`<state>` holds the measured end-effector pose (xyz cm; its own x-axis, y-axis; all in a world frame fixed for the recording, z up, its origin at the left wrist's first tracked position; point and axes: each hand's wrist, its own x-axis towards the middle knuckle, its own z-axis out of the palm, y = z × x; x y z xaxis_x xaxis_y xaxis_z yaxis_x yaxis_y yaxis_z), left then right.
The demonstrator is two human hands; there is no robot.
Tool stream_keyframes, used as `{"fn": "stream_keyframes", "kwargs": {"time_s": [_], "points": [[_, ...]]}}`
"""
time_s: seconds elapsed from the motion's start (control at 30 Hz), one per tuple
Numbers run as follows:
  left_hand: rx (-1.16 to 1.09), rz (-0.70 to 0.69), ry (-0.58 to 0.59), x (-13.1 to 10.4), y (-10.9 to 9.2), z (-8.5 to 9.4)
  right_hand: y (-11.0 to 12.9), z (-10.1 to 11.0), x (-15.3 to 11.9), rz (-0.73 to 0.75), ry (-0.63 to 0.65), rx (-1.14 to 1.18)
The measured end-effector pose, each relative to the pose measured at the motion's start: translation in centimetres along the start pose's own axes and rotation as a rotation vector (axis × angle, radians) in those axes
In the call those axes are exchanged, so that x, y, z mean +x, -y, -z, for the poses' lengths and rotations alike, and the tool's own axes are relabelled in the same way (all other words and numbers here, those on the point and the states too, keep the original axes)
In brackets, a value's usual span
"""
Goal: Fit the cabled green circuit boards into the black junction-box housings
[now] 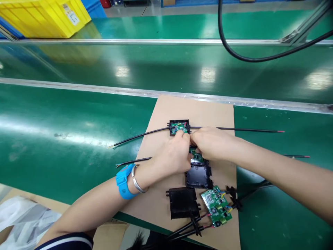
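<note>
A small black plastic case [170, 129] with a green circuit board [179, 127] in it lies on the cardboard sheet, one cable leaving each side. My left hand [173, 151] is closed at its lower edge, fingertips by the board. My right hand [213, 142] is closed beside it, close to the case's lower right corner. What the fingers grip is hidden. Partly under my hands sits a second case with a green board [197, 157]. Its cable shows to the left.
Nearer me on the cardboard [158, 205] are a black case part [199, 176], another black case part [183, 203] and loose green circuit boards [217, 206] with black cables. A metal rail [104, 89] crosses the green bench. A yellow bin [44, 17] stands far left; a thick black cable [249, 58] hangs upper right.
</note>
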<state>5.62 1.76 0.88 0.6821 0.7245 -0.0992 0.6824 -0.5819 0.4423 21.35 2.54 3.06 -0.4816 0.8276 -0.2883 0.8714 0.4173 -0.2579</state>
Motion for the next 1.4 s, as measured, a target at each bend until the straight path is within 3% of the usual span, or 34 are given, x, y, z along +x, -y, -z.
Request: {"fn": "stream_keyframes", "kwargs": {"time_s": [0.1,0.2,0.3,0.4,0.53,0.7,0.93,1.07,1.27,1.4], "points": [[-0.082,-0.017,-0.006,0.0,0.2,0.0,0.3,-0.3,-1.4,-0.024,0.006,-0.053],[-0.233,-0.012,0.017,-0.5,1.0,0.7,0.3,-1.1,-4.0,-0.047,-0.138,-0.079],[-0.322,-0.029,0.062,-1.4,1.5,1.7,0.4,-2.4,-6.4,0.037,-0.293,-0.074],[-0.301,-0.126,0.067,-2.5,1.7,2.2,0.8,-3.6,-7.5,0.069,-0.316,-0.085],[-0.209,-0.173,0.078,-3.1,1.9,1.8,1.4,-4.1,-7.0,0.066,-0.304,-0.153],[-0.260,-0.168,0.041,-3.7,2.9,1.4,1.3,-3.9,-6.8,0.065,-0.302,-0.155],[-0.179,-0.161,-0.108,-3.8,3.4,0.6,1.3,-3.7,-6.3,0.024,-0.460,0.124],[-0.193,-0.192,-0.140,-3.3,3.5,-0.1,1.8,-3.8,-4.6,0.077,-0.439,0.192],[-0.072,-0.238,-0.160,-3.6,3.4,-0.5,2.7,-4.1,-5.0,0.114,-0.454,-0.045],[0.016,-0.297,-0.145,-3.6,3.1,-0.4,3.2,-4.4,-5.0,0.246,-0.377,-0.076]]}}
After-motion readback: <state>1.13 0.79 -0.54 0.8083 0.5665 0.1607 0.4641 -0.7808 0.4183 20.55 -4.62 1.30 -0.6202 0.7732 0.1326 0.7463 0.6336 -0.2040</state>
